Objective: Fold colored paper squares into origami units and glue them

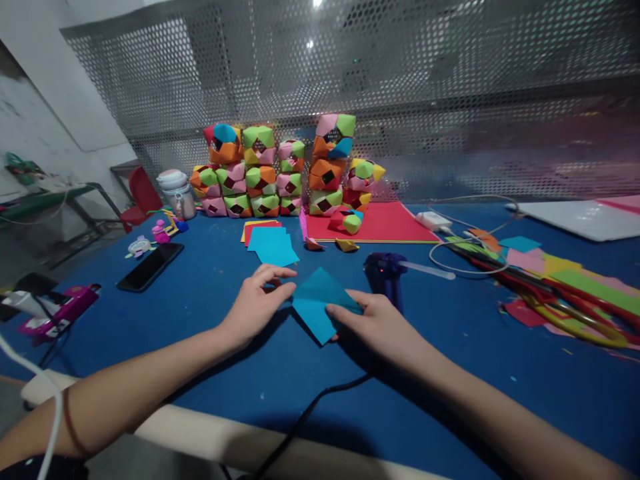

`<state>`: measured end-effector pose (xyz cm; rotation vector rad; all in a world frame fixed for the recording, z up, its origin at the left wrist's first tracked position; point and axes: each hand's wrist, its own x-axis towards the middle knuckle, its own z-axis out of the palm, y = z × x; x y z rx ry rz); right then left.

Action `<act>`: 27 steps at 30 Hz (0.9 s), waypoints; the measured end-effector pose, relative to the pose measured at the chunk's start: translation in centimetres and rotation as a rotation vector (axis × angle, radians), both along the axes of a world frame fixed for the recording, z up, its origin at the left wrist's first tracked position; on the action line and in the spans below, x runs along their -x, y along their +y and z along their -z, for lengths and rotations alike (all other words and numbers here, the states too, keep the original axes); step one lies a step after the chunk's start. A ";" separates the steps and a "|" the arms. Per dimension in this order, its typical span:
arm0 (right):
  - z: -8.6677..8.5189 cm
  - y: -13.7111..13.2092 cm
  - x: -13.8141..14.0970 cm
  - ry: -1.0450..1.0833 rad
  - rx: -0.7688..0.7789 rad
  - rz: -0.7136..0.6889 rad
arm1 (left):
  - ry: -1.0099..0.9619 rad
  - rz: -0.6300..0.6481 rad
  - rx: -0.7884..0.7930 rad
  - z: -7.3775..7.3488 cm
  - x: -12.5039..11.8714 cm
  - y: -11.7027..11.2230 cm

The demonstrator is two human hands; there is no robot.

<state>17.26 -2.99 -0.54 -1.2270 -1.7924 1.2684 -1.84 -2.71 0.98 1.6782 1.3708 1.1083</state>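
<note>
A blue square of paper (320, 300) is held up above the table with a corner toward me and a faint crease across it. My right hand (375, 320) grips its right side, thumb on top and fingers underneath. At the paper's left corner is my left hand (257, 300), its thumb and forefinger apart; whether the thumb touches the edge I cannot tell. Just beyond lies a small pile of blue paper squares (273, 247), with red and yellow sheets under it. A dark blue glue gun (385, 273) with a clear stick stands behind my right hand.
Folded paper cubes (263, 180) stand stacked along the back by a perforated metal panel. Red sheets (385, 223) lie beside them. At left are a phone (150, 267) and a purple power strip (63, 313); at right, scissors (565, 300) on paper scraps. A black cable (320, 400) crosses the front edge.
</note>
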 end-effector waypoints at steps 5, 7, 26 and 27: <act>0.6 0.5 0.2 -0.029 0.113 -0.064 | 0.090 0.128 0.097 1.5 0.3 0.9; 0.9 0.7 0.1 -0.094 0.065 -0.090 | 0.166 0.155 0.047 2.1 0.2 1.1; 1.5 0.4 -1.1 -0.494 -0.686 -0.242 | 0.567 0.387 -0.259 2.6 1.1 0.7; 1.5 0.4 -1.1 -0.508 -0.706 -0.234 | 0.577 0.387 -0.263 2.7 1.2 0.8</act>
